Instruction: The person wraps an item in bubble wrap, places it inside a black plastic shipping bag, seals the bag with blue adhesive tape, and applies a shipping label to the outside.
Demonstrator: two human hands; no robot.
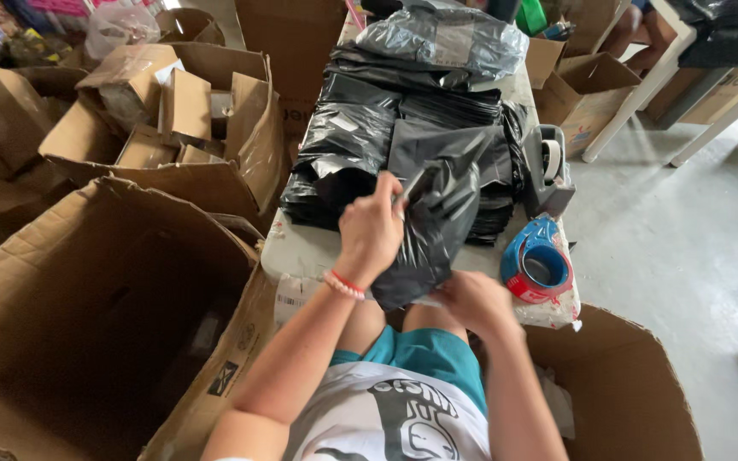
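The black bag point(437, 230) is held up over the near table point(301, 252) edge, left hand point(373, 226) pinching its top, right hand point(476, 300) gripping the bottom corner. That plastic looks slippery, so I reckon a loose pinch drops it into the open box point(87, 316). An elbow could also knock the blue tape roll point(538, 269) off the edge.
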